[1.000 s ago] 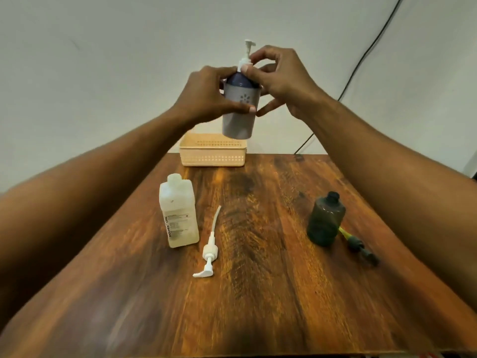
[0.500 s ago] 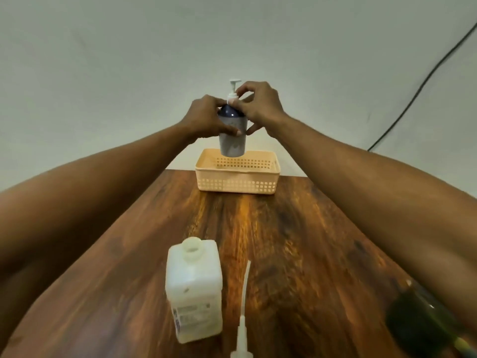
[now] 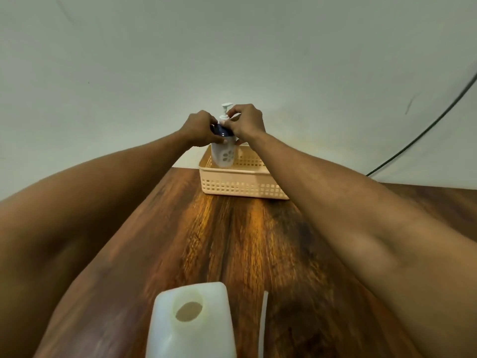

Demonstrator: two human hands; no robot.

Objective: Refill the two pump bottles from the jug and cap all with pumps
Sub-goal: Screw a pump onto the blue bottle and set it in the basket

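Two hands hold one pump bottle (image 3: pixel 224 155) upright, long axis vertical, over the basket (image 3: pixel 240 186) at the far end of the counter (image 3: pixel 232 241). Your left hand (image 3: pixel 197 127) has its fingers curled round the dark shoulder. Your right hand (image 3: pixel 247 122) pinches the pump (image 3: pixel 225 112) collar. The basket floor lies directly below; you cannot tell whether the base touches it. The uncapped jug (image 3: pixel 191 321) stands nearest you, well apart. A plain wall lies behind.
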